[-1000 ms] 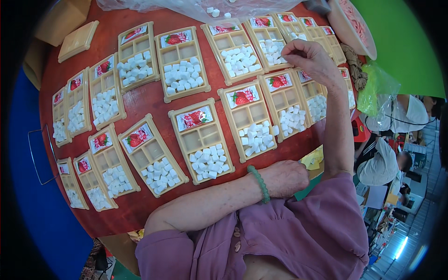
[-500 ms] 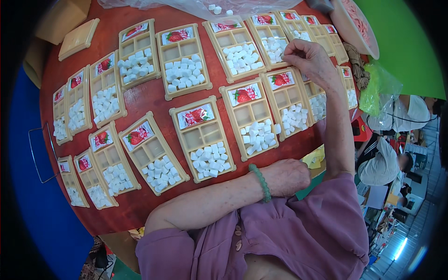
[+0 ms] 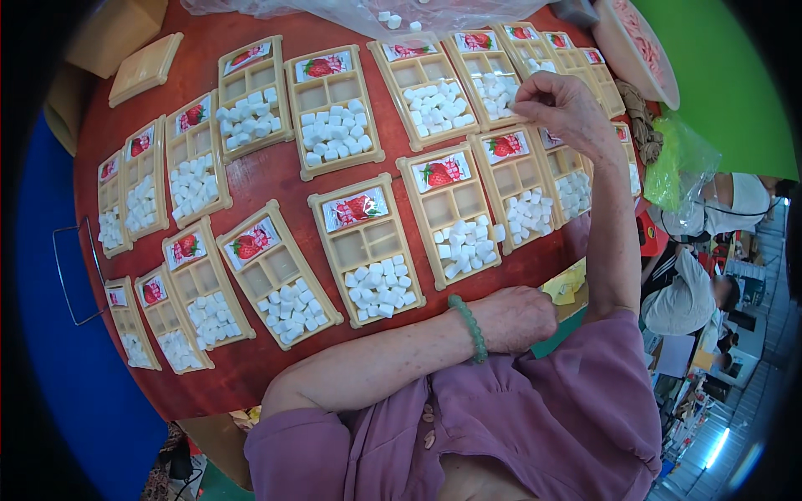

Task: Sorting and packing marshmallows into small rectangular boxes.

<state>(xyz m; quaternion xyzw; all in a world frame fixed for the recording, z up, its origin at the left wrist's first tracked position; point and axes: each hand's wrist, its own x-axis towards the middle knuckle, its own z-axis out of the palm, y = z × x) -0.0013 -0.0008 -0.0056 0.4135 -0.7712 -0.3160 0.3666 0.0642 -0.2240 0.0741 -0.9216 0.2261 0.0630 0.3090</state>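
Note:
My right hand (image 3: 561, 108) reaches over the far right of the table. Thumb and forefinger are pinched at the edge of a beige compartment tray (image 3: 483, 65) of white mini marshmallows (image 3: 494, 88); anything between the fingertips is too small to make out. Near the table's front edge my left hand (image 3: 520, 319) is curled into a fist below a green bead bracelet, its fingers mostly hidden. Similar trays stand in two rows, each with marshmallows in its large near compartment. A strawberry-printed packet (image 3: 443, 173) lies in each far compartment; the small middle compartments hold nothing.
Clear plastic sheeting (image 3: 334, 8) with loose marshmallows on it lies at the far edge. A beige lid or tray (image 3: 145, 68) sits far left. A pale basin (image 3: 642, 50) with pink packets stands far right, near a green plastic bag (image 3: 668, 163). Other people are off to the right.
The whole view has shifted slightly, moving the trays a little to the right in the picture. My right hand stays pinched near the same tray, and my left fist is still.

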